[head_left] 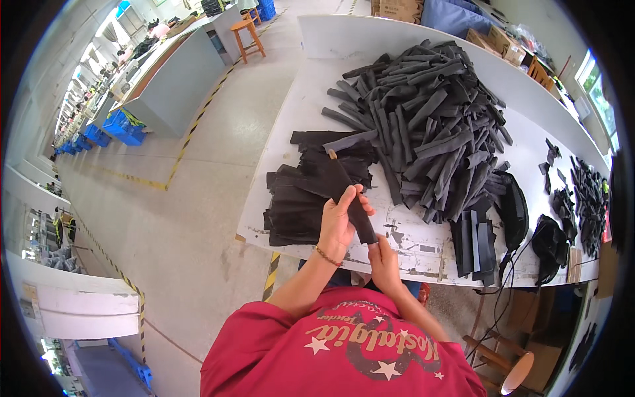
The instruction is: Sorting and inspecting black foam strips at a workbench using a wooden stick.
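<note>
A narrow black fabric tube point(348, 187) slants in front of me above the table's near left part. The tan tip of a stick point(332, 154) shows at its far end. My left hand point(339, 221) is closed round the tube's middle, thumb on top. At the near end, my right hand point(383, 259) pinches the tube between its fingers. Beneath and to the left lies a stack of flat black fabric pieces point(294, 212). A big heap of loose dark grey fabric tubes point(430, 126) covers the table's middle, just beyond my right hand.
The white table point(284, 122) has a raised rim point(331, 36) at the back. To the right lie flat dark strips point(473, 241), black pouches point(549, 241) with hanging cords and small black scraps point(589, 195). Wooden stools stand at lower right point(519, 374) and far left point(247, 36).
</note>
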A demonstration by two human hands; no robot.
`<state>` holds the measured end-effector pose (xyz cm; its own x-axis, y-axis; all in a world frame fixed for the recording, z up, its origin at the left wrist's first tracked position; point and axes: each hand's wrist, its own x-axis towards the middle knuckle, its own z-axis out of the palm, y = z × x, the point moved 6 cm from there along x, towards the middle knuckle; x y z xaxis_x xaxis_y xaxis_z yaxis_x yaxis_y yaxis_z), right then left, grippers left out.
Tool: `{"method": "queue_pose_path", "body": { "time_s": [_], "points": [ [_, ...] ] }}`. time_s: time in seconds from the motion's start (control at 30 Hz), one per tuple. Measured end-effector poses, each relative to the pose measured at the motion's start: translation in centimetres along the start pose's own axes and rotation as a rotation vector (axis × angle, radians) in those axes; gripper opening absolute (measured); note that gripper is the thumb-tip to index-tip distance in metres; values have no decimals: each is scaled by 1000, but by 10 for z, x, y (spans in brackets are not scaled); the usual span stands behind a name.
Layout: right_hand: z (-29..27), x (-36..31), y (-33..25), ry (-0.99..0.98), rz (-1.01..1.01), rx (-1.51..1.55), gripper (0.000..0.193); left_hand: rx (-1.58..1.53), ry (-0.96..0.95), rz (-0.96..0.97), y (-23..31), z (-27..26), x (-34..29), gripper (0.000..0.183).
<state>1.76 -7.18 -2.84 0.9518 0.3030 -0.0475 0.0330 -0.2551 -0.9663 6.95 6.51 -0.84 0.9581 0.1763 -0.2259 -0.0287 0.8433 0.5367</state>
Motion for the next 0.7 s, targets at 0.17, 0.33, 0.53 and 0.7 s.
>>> {"method": "queue_pose_path", "body": {
  "time_s": [0.17, 0.33, 0.53, 0.7],
  "points": [
    [1, -21, 15, -72, 110, -40, 21, 92, 101, 57, 6, -2, 6, 23],
    [-4, -46, 24, -193, 75, -113, 17, 85, 178, 75, 11, -6, 12, 22],
    [-35, -75, 16, -250, 34, -201, 17, 75, 170, 118, 12, -19, 21, 25],
    [-51, -80, 17, -274, 266, -49, 20, 116, 74, 70, 18, 4, 36, 53]
  ]
}}
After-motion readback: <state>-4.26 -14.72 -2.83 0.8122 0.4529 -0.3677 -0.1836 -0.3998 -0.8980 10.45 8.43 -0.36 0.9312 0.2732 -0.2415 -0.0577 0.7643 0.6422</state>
